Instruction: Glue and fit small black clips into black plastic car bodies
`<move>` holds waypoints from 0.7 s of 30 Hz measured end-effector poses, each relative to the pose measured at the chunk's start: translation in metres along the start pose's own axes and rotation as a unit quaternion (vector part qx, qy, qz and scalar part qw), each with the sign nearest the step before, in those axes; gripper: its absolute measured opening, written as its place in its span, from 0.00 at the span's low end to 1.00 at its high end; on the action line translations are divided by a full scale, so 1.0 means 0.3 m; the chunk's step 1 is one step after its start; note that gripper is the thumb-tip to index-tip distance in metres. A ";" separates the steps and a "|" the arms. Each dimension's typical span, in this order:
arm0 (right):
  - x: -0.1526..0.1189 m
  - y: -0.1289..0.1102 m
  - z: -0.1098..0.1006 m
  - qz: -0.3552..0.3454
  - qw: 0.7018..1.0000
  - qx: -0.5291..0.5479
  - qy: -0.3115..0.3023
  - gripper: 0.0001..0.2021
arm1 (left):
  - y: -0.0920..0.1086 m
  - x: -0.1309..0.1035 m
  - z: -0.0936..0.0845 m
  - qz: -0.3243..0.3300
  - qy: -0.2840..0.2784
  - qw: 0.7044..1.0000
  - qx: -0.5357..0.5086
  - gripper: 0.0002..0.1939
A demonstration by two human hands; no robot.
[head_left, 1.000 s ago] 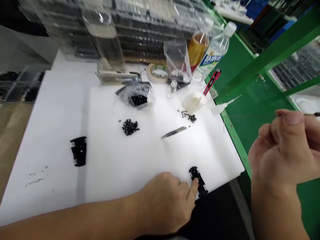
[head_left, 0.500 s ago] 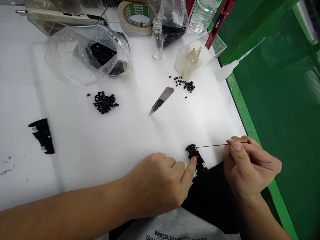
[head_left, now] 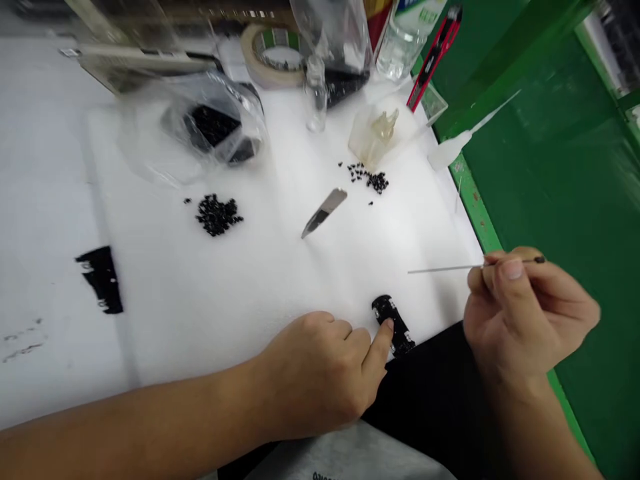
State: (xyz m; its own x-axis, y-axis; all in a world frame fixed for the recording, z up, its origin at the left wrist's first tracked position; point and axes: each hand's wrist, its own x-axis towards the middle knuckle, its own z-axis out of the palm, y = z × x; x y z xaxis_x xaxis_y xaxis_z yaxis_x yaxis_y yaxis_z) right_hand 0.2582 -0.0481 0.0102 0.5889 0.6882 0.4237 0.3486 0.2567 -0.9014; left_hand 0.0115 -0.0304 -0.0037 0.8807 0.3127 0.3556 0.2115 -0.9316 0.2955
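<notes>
My left hand (head_left: 330,370) has most fingers curled, and its index fingertip presses a small black part (head_left: 384,308) with light marks along its edges against the white work surface. My right hand (head_left: 525,307) is closed, pinching a thin needle-like rod (head_left: 435,270) with a dark end between thumb and fingers. The rod's tip is in the air, up and right of the black part and apart from it. Beyond my hands lie a flat pointed metal blade (head_left: 325,212) and a small heap of tiny black pieces (head_left: 376,182).
Another black heap (head_left: 218,215) and a second black part (head_left: 104,280) lie to the left. At the back are a clear plastic bag (head_left: 150,147), tape roll (head_left: 273,57), glass vial (head_left: 315,100), translucent cup (head_left: 363,137), red cutter (head_left: 435,60) and nozzle bottle (head_left: 447,152). A green edge (head_left: 480,207) borders the right.
My right hand has moved right and slightly up, drawing the rod's tip off the black part. My left fingertip stays on it. The view has shifted slightly.
</notes>
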 end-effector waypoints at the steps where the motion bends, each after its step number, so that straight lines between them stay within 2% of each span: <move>1: 0.058 -0.002 0.031 -0.040 0.999 -0.016 -0.003 0.06 | 0.003 -0.003 0.001 -0.002 0.001 1.000 -0.002 0.22; 4: 0.246 -0.013 0.150 -0.149 0.987 -0.047 -0.034 0.07 | 0.011 -0.012 0.011 -0.011 0.000 1.000 -0.003 0.24; 7: 0.387 -0.017 0.274 -0.184 0.980 -0.033 -0.071 0.10 | 0.009 -0.022 0.027 -0.008 0.003 1.000 0.006 0.26; 10: 0.451 0.011 0.365 -0.189 0.974 -0.059 -0.109 0.12 | 0.006 -0.027 0.041 -0.005 0.017 1.000 0.013 0.27; 13: 0.471 0.037 0.396 -0.184 0.961 -0.116 -0.169 0.15 | 0.007 -0.024 0.045 -0.003 0.029 0.999 0.026 0.27; 16: 0.416 -0.002 0.334 -0.160 0.941 -0.165 -0.249 0.16 | 0.015 -0.019 0.034 -0.002 0.076 0.996 0.052 0.25; 17: 0.367 -0.027 0.291 -0.148 0.936 -0.179 -0.264 0.20 | 0.019 -0.018 0.026 0.011 0.097 0.993 0.066 0.23; 18: 0.301 -0.051 0.237 -0.140 0.935 -0.184 -0.269 0.20 | 0.024 -0.020 0.016 0.037 0.105 0.990 0.083 0.21; 19: 0.222 -0.068 0.174 -0.126 0.930 -0.195 -0.285 0.19 | 0.030 -0.023 0.005 0.073 0.099 0.987 0.102 0.18; 20: 0.137 -0.071 0.105 -0.100 0.912 -0.238 -0.320 0.22 | 0.036 -0.029 -0.007 0.112 0.067 0.984 0.118 0.15; 21: 0.054 -0.058 0.036 -0.067 0.896 -0.279 -0.338 0.29 | 0.041 -0.036 -0.020 0.148 0.022 0.980 0.131 0.13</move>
State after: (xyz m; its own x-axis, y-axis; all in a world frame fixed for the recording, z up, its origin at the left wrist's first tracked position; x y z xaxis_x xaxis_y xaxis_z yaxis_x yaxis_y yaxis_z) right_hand 0.2536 -0.0341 0.0318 0.0043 0.9790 0.2039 0.8047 0.1176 -0.5820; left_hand 0.0021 -0.0441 0.0013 0.9016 0.0243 0.4318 0.0566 -0.9965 -0.0621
